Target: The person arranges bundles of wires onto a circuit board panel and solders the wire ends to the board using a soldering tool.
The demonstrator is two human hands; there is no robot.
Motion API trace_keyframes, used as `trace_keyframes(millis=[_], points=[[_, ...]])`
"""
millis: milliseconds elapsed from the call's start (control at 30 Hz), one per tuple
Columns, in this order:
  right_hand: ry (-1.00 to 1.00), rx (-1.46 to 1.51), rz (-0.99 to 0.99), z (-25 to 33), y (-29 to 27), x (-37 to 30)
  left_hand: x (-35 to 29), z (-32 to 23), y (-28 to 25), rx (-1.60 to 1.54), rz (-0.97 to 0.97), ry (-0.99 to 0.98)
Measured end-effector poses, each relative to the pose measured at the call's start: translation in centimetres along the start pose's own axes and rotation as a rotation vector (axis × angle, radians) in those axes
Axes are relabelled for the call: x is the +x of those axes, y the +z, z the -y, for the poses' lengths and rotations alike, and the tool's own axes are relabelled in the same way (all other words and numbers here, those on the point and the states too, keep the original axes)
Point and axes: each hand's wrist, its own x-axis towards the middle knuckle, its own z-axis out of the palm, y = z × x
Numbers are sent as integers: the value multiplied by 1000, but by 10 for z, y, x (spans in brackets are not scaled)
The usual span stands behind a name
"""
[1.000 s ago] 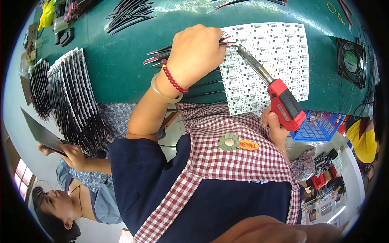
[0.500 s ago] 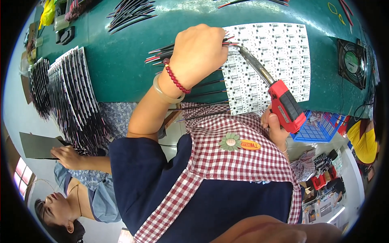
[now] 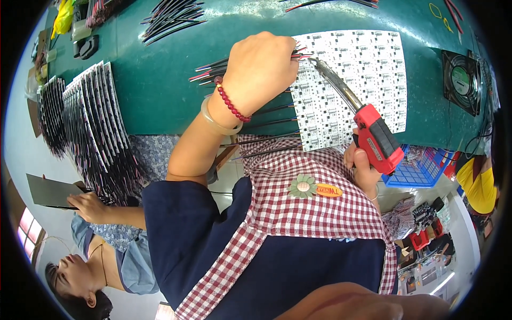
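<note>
My left hand (image 3: 262,63) is closed around a bundle of thin black and red wires (image 3: 210,72), with their bared ends poking out past my fingertips over the left edge of a white circuit board panel (image 3: 368,69). In my right hand (image 3: 365,168), at the panel's lower right, is a red and black soldering gun (image 3: 380,140). Its metal tip reaches up and left to the wire ends by my left fingertips; whether it touches them I cannot tell. Several wires (image 3: 272,122) stick out from the panel's left edge below my left hand.
Finished-looking panels with hanging wires (image 3: 98,122) stand at the left edge of the green table (image 3: 160,90). Loose wires (image 3: 173,20) lie at the back. A black fan (image 3: 461,82) stands at right, above a blue basket (image 3: 416,168). A co-worker's hand (image 3: 88,205) holds a dark plate.
The panel has shifted very slightly left. The soldering gun's tip has moved slightly left, and both hands keep their grips.
</note>
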Motion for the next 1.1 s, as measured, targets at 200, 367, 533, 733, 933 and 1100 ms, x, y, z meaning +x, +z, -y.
trace_keyframes(millis=[200, 367, 533, 733, 933, 1100], points=[[-14, 16, 14, -6, -3, -4, -3, 1, 4, -60, -6, 6], [-5, 16, 17, -7, -3, -4, -2, 3, 4, -23, -19, 49], [-38, -108, 61, -13, -8, -2, 3, 5, 2, 9, 53, 28], [-21, -47, 3, -13, -2, -6, 1, 5, 3, -11, 22, 21], [-13, -49, 6, -12, -2, -6, 2, 6, 6, 9, 3, 41], [4, -42, 23, -17, -7, -8, 2, 6, 5, 5, 24, 30]])
